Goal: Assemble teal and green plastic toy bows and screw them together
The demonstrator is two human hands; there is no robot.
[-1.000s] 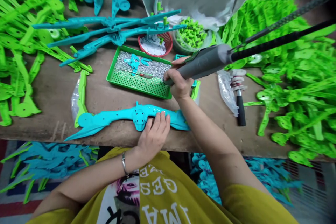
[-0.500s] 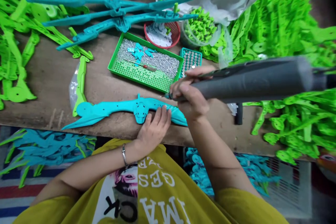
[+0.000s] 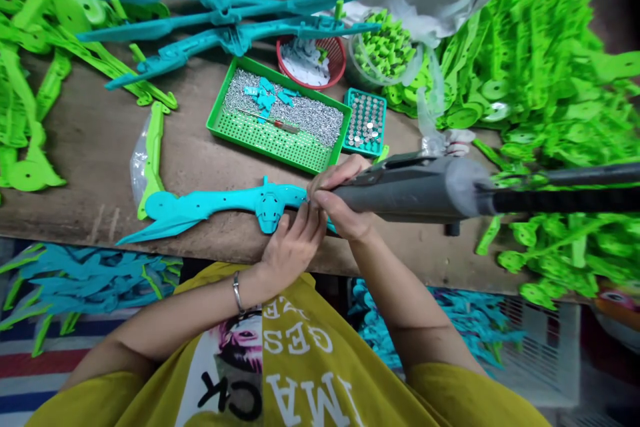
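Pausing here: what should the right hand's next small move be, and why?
Probably to press the grey tool gently toward the blue piece: the right hand grips it with its front end close over the left hand, which rests on the piece and could brace it. The tip is hidden.

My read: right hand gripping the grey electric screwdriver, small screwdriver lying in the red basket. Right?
The red basket is wrong: the head view shows the small screwdriver lying in the green tray. The right hand does grip the grey electric screwdriver.
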